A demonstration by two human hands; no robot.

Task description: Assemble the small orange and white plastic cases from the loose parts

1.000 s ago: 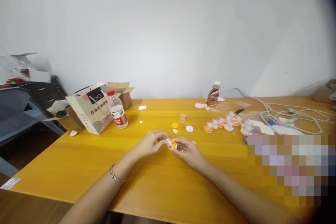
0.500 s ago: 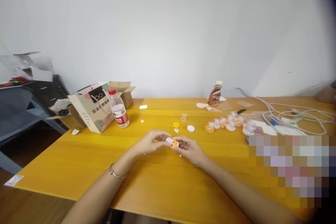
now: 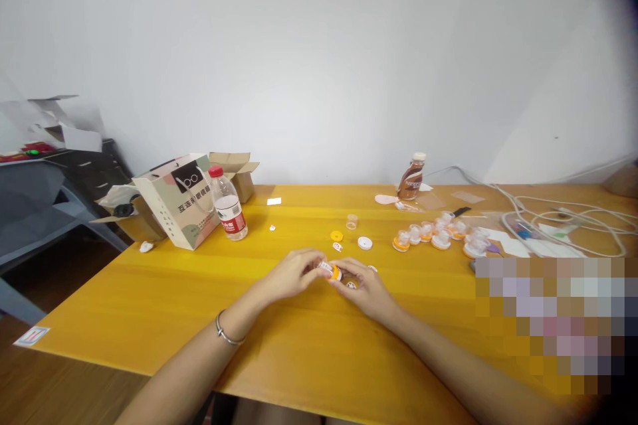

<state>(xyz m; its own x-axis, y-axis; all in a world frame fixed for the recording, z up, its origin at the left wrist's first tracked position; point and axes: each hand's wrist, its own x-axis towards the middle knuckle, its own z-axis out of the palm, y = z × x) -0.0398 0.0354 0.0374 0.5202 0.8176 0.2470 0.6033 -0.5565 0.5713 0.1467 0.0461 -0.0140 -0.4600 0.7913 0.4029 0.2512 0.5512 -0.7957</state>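
Above the yellow table (image 3: 279, 339), my left hand (image 3: 294, 273) pinches the clear, white-patterned end of a small orange and white piece (image 3: 333, 271). My right hand (image 3: 363, 287) grips its orange end from the other side. Small white perforated discs lie by my right hand, one (image 3: 351, 285) partly between its fingers and the table. Beyond the hands are a yellow disc (image 3: 336, 236), a white perforated piece (image 3: 337, 247), a white round cap (image 3: 365, 243) and a clear cup (image 3: 351, 222).
Several clear and orange assembled pieces (image 3: 441, 239) stand to the right, near white cables (image 3: 518, 212). A brown bottle (image 3: 411, 179) is at the back. On the left are a paper bag (image 3: 184, 206), a water bottle (image 3: 230, 209) and cardboard boxes (image 3: 242, 176).
The view has shifted slightly. Both hands still hold the orange and white piece, which is turned a little, and the white discs beside my right hand show more.
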